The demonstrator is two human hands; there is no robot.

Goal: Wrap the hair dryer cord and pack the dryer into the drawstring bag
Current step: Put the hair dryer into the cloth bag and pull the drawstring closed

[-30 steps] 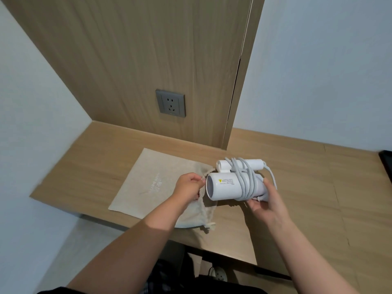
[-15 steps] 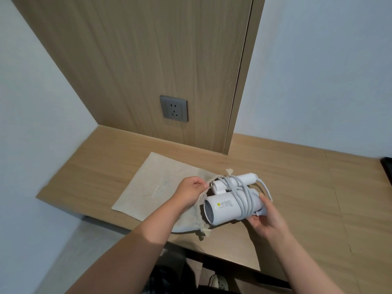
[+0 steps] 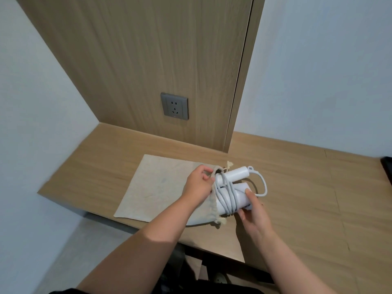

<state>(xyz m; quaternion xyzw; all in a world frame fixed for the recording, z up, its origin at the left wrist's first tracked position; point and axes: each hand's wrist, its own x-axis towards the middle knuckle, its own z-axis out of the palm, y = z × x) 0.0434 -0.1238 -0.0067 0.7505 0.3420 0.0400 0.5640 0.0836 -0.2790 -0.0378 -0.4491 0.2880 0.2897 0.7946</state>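
A beige drawstring bag lies flat on the wooden desk, its mouth facing right. My left hand pinches the upper rim of the mouth and holds it up. A white hair dryer with its grey-white cord wound around the body sits with its front end inside the bag mouth. My right hand grips the dryer's rear end from the right. The folded handle and a loose cord loop stick out to the right.
A grey wall socket sits on the wood panel behind the desk. White walls close in on the left and back right. A dark object lies at the desk's far right edge. The desk's front edge runs just below the bag.
The dryer has moved left and its front end has gone into the bag mouth. My left hand has lifted the rim over it, and my right hand has followed along.
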